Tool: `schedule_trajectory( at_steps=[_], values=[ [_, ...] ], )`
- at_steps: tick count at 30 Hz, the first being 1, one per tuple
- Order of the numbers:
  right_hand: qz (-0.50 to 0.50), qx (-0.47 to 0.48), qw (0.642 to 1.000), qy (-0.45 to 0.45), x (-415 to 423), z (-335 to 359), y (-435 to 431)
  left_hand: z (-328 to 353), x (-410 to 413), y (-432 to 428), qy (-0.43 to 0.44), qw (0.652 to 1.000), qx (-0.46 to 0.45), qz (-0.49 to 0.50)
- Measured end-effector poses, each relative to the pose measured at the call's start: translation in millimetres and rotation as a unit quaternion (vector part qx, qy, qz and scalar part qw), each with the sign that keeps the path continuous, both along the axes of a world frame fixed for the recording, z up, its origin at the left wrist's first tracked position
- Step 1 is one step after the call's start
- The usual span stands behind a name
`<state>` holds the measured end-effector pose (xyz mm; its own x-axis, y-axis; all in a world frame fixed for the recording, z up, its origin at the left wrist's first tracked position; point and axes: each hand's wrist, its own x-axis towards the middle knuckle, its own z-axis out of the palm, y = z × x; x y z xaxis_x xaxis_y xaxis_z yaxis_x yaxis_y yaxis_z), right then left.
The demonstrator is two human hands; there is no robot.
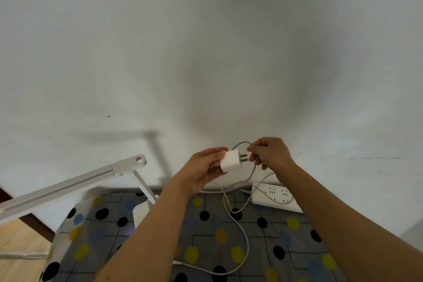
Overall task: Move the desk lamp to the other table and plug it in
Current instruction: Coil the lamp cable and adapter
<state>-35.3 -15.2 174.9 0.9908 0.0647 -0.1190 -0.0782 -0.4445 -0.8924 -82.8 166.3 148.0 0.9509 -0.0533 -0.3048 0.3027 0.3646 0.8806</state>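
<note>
Desk lamp (68,186): standing at the left of the desk (263,242), long arm slanting up toward the wall. Its plug (231,161): white block in the closed grip of the left hand (206,167), prongs pointing right, long axis level. Cable (242,231): pinched shut by the right hand (270,153), looping loosely down to the desk. Power strip (277,197): by the wall. Risk, as judged: slack cable snagging or prongs meeting sockets askew.
</note>
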Motion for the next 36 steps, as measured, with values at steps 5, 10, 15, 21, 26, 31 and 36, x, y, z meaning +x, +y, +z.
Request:
schedule_trajectory(
  at_steps=[5,10,15,21,26,31,36],
  values=[
    [0.008,0.047,0.999,0.011,4.3,2.8,3.5,0.2,3.0,-1.4,0.07,0.978,-0.169,0.105],
    [-0.006,0.062,0.998,0.006,7.7,3.6,3.2,-6.6,7.0,-1.7,0.129,0.967,-0.151,0.159],
    [-0.018,0.078,0.997,-0.012,11.7,8.1,0.2,-21.4,3.7,5.6,0.166,0.983,0.017,0.081],
    [-0.009,0.169,0.985,0.033,11.4,18.8,14.1,-19.5,3.3,-14.2,-0.029,0.951,0.284,-0.124],
    [-0.014,0.247,0.969,0.032,15.0,20.9,12.7,-15.5,3.6,-21.2,-0.093,0.923,0.364,-0.087],
    [-0.032,0.075,0.995,0.051,10.9,-17.6,-0.8,6.5,4.5,-16.8,-0.094,0.972,0.216,-0.016],
    [0.236,-0.107,0.963,0.074,-9.0,-64.3,19.5,30.9,8.3,-12.4,-0.126,0.967,0.219,-0.035]
  ],
)
